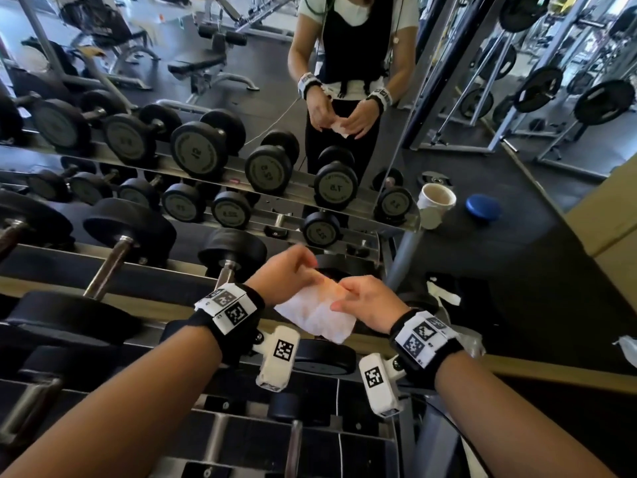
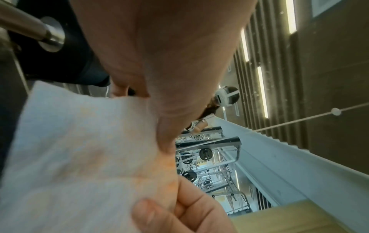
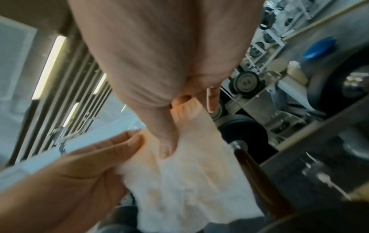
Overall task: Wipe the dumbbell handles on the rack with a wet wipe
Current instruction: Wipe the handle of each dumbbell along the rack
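Observation:
A white wet wipe (image 1: pixel 315 313) with orange stains hangs between my two hands above the right end of the dumbbell rack (image 1: pixel 144 282). My left hand (image 1: pixel 293 270) pinches its upper left edge. My right hand (image 1: pixel 362 301) pinches the upper right edge. The same wet wipe (image 2: pixel 79 149) fills the left wrist view under my thumb. In the right wrist view the wet wipe (image 3: pixel 191 181) hangs beside a rusty dumbbell handle (image 3: pixel 257 176). Black dumbbells with metal handles (image 1: pixel 108 269) lie on the rack to the left, and one dumbbell (image 1: pixel 229 257) sits just behind my left hand.
A mirror behind the rack reflects a person (image 1: pixel 348 63) holding the wipe. A white paper cup (image 1: pixel 435 203) and a blue disc (image 1: pixel 482 207) sit on the black floor to the right. A wooden ledge (image 1: pixel 606 215) borders the far right. Lower rack tiers (image 1: pixel 275 439) lie below my arms.

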Demonstrator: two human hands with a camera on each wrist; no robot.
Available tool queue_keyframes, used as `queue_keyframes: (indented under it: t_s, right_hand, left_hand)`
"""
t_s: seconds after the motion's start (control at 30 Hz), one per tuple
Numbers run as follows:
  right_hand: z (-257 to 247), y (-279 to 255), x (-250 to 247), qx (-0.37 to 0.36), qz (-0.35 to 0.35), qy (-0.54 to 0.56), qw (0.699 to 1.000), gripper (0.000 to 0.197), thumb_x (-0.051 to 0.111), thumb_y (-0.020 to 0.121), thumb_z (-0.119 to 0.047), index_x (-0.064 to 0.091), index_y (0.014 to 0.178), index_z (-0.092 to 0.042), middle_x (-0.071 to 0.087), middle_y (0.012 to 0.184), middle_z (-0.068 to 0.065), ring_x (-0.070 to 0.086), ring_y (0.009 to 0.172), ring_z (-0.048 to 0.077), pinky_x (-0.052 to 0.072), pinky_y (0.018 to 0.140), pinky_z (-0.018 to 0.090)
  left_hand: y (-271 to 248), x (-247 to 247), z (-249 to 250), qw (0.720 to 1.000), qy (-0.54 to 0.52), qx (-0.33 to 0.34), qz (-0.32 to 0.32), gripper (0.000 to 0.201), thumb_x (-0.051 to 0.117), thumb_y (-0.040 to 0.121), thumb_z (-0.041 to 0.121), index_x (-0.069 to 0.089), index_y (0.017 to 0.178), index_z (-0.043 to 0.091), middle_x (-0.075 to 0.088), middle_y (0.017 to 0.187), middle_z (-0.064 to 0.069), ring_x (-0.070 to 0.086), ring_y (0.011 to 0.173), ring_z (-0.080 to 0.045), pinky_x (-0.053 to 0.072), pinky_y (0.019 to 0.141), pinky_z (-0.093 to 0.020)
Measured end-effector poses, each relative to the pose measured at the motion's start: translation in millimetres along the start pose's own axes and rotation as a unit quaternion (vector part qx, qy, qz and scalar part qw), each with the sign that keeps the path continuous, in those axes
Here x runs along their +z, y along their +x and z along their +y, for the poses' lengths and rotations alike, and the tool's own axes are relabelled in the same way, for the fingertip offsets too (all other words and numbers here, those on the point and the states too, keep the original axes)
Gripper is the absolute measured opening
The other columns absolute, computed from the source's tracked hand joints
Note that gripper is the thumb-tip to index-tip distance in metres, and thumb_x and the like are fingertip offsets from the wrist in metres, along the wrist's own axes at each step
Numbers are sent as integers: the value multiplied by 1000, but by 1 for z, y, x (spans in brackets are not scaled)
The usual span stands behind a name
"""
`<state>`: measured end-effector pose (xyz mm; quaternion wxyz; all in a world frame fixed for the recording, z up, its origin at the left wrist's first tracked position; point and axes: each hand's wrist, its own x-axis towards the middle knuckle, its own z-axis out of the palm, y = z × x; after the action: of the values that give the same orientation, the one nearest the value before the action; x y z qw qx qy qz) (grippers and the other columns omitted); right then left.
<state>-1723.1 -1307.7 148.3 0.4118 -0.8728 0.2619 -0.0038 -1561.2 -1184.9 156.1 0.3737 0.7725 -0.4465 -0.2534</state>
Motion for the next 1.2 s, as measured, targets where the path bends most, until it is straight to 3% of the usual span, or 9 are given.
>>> queue_keyframes:
  t_s: [0.13,0.2,0.3,0.43,0.63,0.77,0.87,0.97,1.2]
  right_hand:
    - [8,1,4,24,44,171,984,18,71,87,-10,66,100,1,68,95,19,63,87,26,48,80,34]
    - [9,2,7,32,42,225,973,22,70,89,-11,67,110,-9,72,107,14,68,101,28,52,86,34]
    - [8,6,13,27,27,247,968,24,68,92,-17,68,115,-20,74,108,3,68,105,17,52,91,31]
    - [4,12,16,28,13,262,965,18,64,94,-19,71,109,-25,75,105,-2,66,105,15,49,88,27]
    - [15,23,11,35,65,153,986,28,82,79,-23,65,101,-17,67,96,0,62,92,13,51,75,20]
    - [21,32,11,25,-21,172,985,56,84,76,-15,57,124,-20,58,126,-5,53,117,7,46,99,30]
    - [24,36,11,11,-93,146,985,15,79,82,-16,66,91,-14,64,84,-2,59,81,9,47,75,23]
    - [38,39,14,5,-57,96,994,24,74,84,-7,54,73,-14,49,67,-2,46,67,10,37,63,22]
    - [85,49,10,52,-18,0,999,19,59,91,-7,54,109,-13,59,98,7,57,94,24,44,81,34]
  left_hand:
    - [-4,4,-15,983,-50,17,174,12,72,87,21,65,95,16,62,100,2,61,91,-12,51,83,-25]
    - [-7,11,-23,989,-92,11,116,12,73,86,30,70,95,23,69,97,8,65,91,-6,54,87,-29]
    - [-13,19,-33,990,-133,-16,-35,49,76,80,43,63,126,31,67,117,15,59,108,3,48,98,-25]
    - [-15,23,-42,981,-164,1,-100,54,79,80,29,59,130,28,68,117,10,62,109,-2,50,96,-25]
    - [-14,29,-52,981,-178,-52,-56,21,79,79,30,72,97,24,73,94,1,68,91,-15,55,90,-42]
    - [-11,41,-58,977,-184,-85,-61,26,84,72,29,68,93,28,73,94,1,68,90,-17,54,86,-39]
    - [-9,51,-68,975,-189,-116,-11,39,89,63,35,63,91,27,72,87,5,66,78,-8,54,72,-28]
    - [-10,64,-78,965,-211,-149,39,42,90,65,25,59,93,21,68,79,7,62,69,-4,50,67,-21]
    - [-29,91,-106,946,-227,-213,87,29,87,72,25,66,92,23,74,90,4,70,87,-12,53,83,-28]
